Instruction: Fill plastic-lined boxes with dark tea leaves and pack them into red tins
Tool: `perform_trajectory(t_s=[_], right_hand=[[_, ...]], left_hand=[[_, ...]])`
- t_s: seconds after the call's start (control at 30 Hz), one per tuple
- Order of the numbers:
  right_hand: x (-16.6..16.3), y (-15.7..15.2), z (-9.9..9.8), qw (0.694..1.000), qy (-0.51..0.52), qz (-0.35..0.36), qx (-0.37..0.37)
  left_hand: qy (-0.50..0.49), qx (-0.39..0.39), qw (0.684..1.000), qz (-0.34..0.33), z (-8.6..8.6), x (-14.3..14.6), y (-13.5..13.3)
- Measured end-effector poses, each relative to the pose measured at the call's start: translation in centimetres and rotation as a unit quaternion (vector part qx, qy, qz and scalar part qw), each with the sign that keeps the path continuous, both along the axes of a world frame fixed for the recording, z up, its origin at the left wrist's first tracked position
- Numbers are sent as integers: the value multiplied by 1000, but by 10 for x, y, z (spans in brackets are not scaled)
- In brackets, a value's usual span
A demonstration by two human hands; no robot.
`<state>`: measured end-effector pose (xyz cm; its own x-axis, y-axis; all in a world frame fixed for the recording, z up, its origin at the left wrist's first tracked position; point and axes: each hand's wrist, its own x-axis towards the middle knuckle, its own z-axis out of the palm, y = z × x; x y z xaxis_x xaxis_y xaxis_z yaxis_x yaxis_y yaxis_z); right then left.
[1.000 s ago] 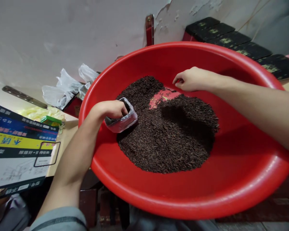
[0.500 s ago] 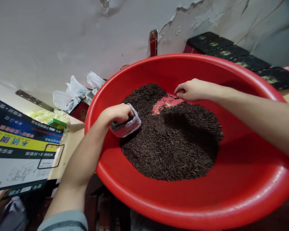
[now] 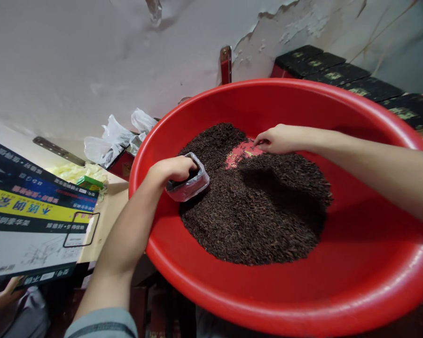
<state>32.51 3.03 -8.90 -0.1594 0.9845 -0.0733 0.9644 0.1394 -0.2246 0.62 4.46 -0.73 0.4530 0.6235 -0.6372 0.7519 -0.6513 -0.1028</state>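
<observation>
Our left hand [image 3: 179,168] clamps its grip on a translucent, plastic-covered rectangular box [image 3: 193,188] at the edge of heaped dark-brown strands [image 3: 246,230] in a wide red plastic basin [image 3: 268,303]. Our right hand [image 3: 275,140] curls opposite; whether its grip is together, we cannot tell.

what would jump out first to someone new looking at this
A big red basin dominates the middle and right, holding a dark heap of small bits. The left hand reaches into a plastic-wrapped box at the heap's left edge. At far left is a boldly printed carton.
</observation>
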Motion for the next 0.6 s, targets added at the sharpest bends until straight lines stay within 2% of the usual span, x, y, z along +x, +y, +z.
perform_trajectory(t_s=[0.1, 0.23, 0.4, 0.6], right_hand=[[3, 3, 0, 997, -37, 9, -72], [12, 9, -8, 995, -57, 4, -84], [24, 14, -32, 992, -91, -21, -80], [17, 37, -59, 990, -66, 53, -114]], left_hand=[[8, 12, 1000, -15, -2, 1, 0], [9, 23, 1000, -1, -5, 1, 2], [-54, 30, 998, -20, 1, -8, 5], [-42, 0, 999, 12, -1, -10, 13]])
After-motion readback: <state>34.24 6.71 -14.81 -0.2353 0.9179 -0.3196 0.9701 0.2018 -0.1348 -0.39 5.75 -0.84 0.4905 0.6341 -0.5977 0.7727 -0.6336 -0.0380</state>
